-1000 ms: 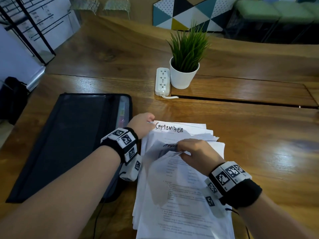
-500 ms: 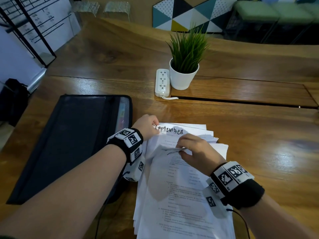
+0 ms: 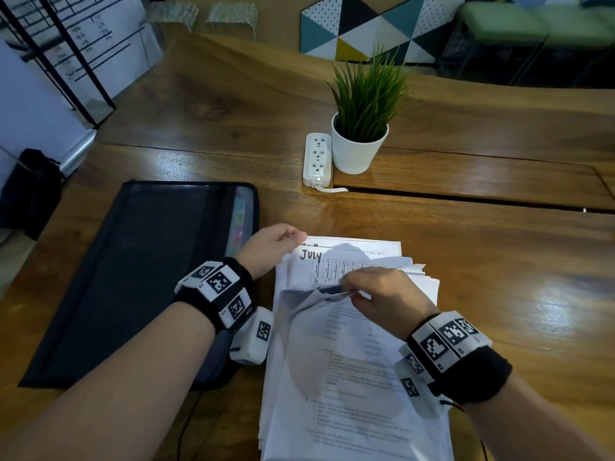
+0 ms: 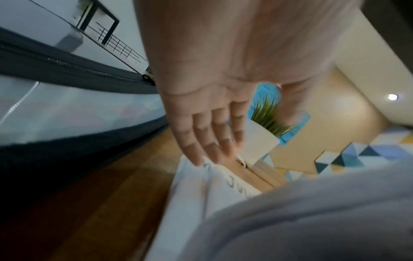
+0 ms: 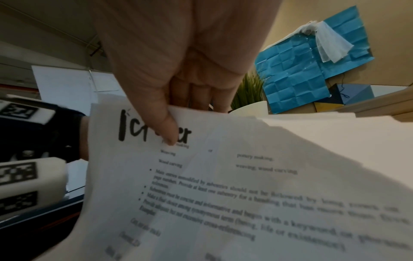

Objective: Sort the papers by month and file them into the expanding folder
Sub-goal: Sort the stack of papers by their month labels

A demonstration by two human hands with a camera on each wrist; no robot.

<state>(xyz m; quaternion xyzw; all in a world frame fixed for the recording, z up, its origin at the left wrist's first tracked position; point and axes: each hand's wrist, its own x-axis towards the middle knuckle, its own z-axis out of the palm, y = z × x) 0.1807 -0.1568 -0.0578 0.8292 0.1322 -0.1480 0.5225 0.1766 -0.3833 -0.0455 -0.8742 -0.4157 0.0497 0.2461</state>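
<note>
A thick stack of white papers (image 3: 349, 377) lies on the wooden table in front of me. My right hand (image 3: 352, 291) pinches the top edges of several upper sheets and bends them back toward me; in the right wrist view the thumb (image 5: 170, 127) presses on a handwritten heading, with the fingers underneath. Beneath them shows a sheet headed "JULY" (image 3: 311, 255). My left hand (image 3: 293, 239) rests straight fingertips (image 4: 214, 150) on the stack's far left corner, beside the "JULY" sheet (image 4: 239, 187). The black expanding folder (image 3: 133, 277) lies flat to the left, with its zip edge (image 4: 67, 74) close to the left hand.
A potted green plant (image 3: 359, 151) and a white power strip (image 3: 317, 159) stand behind the papers, next to a long slot in the table (image 3: 466, 197). A dark bag (image 3: 30, 191) sits on the floor at the left. Bare wood stretches to the right.
My right hand has peeled back more sheets: the page headed "September" is lifted away and a page headed "JULY" now shows. The left hand has shifted slightly along the stack's top corner.
</note>
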